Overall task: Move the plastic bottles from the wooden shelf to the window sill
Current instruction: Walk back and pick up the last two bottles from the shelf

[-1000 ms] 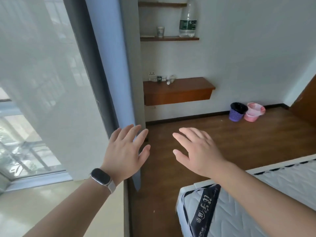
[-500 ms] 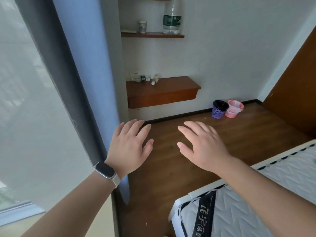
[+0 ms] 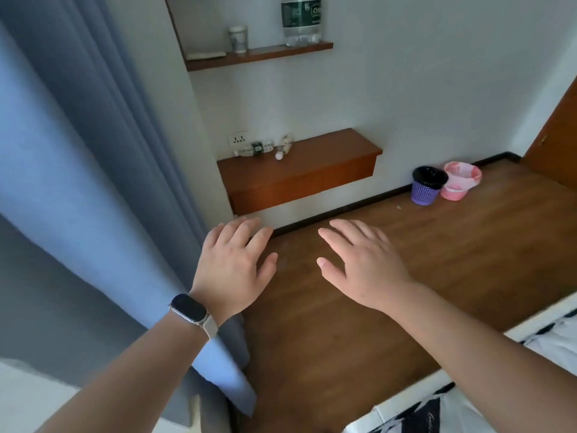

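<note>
A large clear plastic bottle (image 3: 300, 21) with a green label stands on the upper wooden shelf (image 3: 281, 53). A small clear bottle (image 3: 254, 149) lies on its side at the back of the lower wooden shelf (image 3: 312, 168), with a small white bottle (image 3: 284, 146) beside it. My left hand (image 3: 232, 267), with a smartwatch on the wrist, and my right hand (image 3: 363, 264) hover palm down over the floor, well short of the shelves. Both hold nothing and their fingers are spread. The window sill is out of view.
A blue curtain (image 3: 93, 182) hangs at the left. A small cup (image 3: 238, 39) stands on the upper shelf. A purple basket (image 3: 427, 185) and a pink basin (image 3: 459, 180) sit by the wall. A mattress (image 3: 499, 385) lies at the lower right. A wooden door (image 3: 559, 132) is at the right.
The view has turned right, away from the window and towards the shelves, which look closer. Both hands stay spread and empty in front of me.
</note>
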Available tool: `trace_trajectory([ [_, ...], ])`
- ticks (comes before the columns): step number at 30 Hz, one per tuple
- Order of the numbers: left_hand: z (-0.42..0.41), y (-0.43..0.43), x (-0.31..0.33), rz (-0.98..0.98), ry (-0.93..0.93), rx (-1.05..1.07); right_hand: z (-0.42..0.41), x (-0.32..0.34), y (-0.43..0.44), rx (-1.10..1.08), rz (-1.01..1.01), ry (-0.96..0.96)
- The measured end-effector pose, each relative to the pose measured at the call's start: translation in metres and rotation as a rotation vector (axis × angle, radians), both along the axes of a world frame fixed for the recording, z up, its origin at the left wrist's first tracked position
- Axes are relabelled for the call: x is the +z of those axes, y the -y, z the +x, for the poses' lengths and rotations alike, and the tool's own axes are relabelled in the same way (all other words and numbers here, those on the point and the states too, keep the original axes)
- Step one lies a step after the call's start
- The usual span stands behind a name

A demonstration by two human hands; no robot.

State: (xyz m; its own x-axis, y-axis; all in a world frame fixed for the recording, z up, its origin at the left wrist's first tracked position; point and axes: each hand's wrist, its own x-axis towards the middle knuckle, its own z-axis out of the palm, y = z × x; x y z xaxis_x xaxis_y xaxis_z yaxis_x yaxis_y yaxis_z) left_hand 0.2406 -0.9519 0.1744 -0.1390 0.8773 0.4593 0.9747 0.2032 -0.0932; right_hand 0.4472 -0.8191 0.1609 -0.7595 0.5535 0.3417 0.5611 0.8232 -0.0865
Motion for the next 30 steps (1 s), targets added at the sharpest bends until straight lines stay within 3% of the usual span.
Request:
trace_trajectory([
  [19, -0.033, -0.170, 0.000, -0.057, 0.071, -0.109, -0.011, 0.005, -0.139, -0.172, -0.092, 0.104],
  [30, -0.139, -0.277, -0.024, -0.143, 0.073, -0.183, -0.115, 0.000, -0.227, -0.253, -0.194, 0.181],
])
